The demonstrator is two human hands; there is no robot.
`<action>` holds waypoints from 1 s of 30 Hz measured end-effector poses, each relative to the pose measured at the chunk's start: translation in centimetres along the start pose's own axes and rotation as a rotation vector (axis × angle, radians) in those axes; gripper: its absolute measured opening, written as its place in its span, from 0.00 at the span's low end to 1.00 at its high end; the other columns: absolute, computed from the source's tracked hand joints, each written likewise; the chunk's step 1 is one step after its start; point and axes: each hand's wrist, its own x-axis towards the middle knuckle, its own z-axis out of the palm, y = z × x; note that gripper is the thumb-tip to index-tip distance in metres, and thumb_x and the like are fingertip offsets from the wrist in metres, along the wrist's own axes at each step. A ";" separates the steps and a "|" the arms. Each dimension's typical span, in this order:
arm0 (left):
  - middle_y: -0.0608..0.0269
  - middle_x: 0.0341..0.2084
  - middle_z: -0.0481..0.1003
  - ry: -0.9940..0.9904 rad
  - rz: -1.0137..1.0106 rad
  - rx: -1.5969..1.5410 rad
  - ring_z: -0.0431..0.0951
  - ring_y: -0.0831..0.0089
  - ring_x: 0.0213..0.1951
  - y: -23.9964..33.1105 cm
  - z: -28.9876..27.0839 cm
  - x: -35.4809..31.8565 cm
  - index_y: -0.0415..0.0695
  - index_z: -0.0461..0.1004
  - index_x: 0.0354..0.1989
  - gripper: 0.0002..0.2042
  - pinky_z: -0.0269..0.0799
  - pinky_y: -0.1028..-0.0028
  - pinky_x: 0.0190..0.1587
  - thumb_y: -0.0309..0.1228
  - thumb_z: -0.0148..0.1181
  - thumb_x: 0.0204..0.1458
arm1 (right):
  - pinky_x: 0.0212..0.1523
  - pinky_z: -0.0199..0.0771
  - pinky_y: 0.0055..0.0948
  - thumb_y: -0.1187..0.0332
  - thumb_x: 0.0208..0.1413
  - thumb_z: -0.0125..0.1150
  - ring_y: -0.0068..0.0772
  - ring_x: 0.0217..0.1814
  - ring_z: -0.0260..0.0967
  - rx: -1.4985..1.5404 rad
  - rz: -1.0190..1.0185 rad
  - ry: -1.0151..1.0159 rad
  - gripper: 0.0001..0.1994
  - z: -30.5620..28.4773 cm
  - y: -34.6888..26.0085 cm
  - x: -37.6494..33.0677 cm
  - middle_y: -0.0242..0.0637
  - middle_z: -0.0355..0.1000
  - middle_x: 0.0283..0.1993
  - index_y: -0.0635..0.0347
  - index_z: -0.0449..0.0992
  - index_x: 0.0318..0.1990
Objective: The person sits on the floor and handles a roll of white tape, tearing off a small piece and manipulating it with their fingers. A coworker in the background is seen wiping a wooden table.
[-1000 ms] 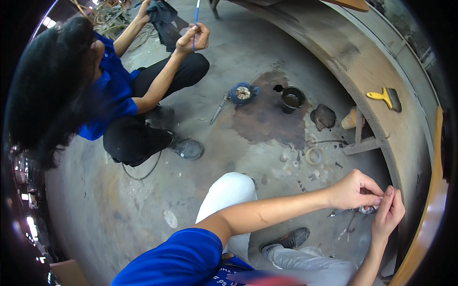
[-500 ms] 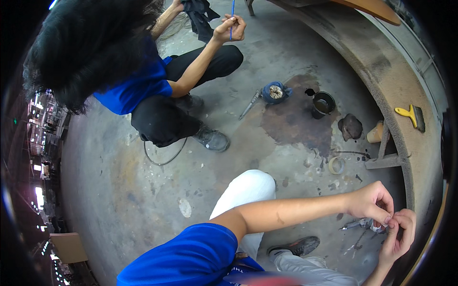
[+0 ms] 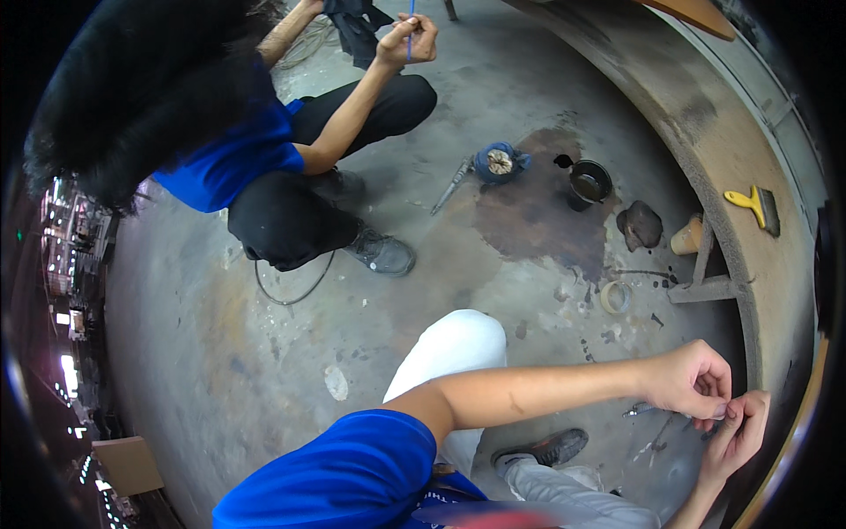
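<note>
My left hand (image 3: 690,381) reaches across from the blue sleeve with thumb and fingers pinched. Close against it, my right hand (image 3: 738,435) is also pinched, fingertip to fingertip with the left. Whatever lies between them is too small or hidden to make out. Behind the hands, low on the floor, a metal tool end (image 3: 636,409) partly shows. The curved edge of a brown bench (image 3: 775,300) runs just beyond my right hand.
A co-worker (image 3: 264,167) crouches at left, holding a thin blue stick (image 3: 411,35) and a dark cloth (image 3: 354,31). On the floor are a black bucket (image 3: 589,187), a cloth-wrapped cup (image 3: 499,162), a dark lump (image 3: 639,227) and a tape roll (image 3: 615,298). A yellow-handled brush (image 3: 749,204) rests on the bench.
My fingers have shifted slightly, still pinched together, and the left hand now covers more of the metal tool on the floor. The whole view has drifted a little.
</note>
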 end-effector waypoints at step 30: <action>0.60 0.29 0.85 -0.107 -0.072 0.059 0.86 0.75 0.31 0.6 -1.5 -0.2 0.35 0.82 0.34 0.07 0.80 0.76 0.34 0.27 0.72 0.55 | 0.39 0.62 0.26 0.67 0.67 0.63 0.31 0.39 0.64 0.276 0.033 -0.100 0.09 -0.7 -0.8 -1.0 0.39 0.68 0.39 0.64 0.75 0.43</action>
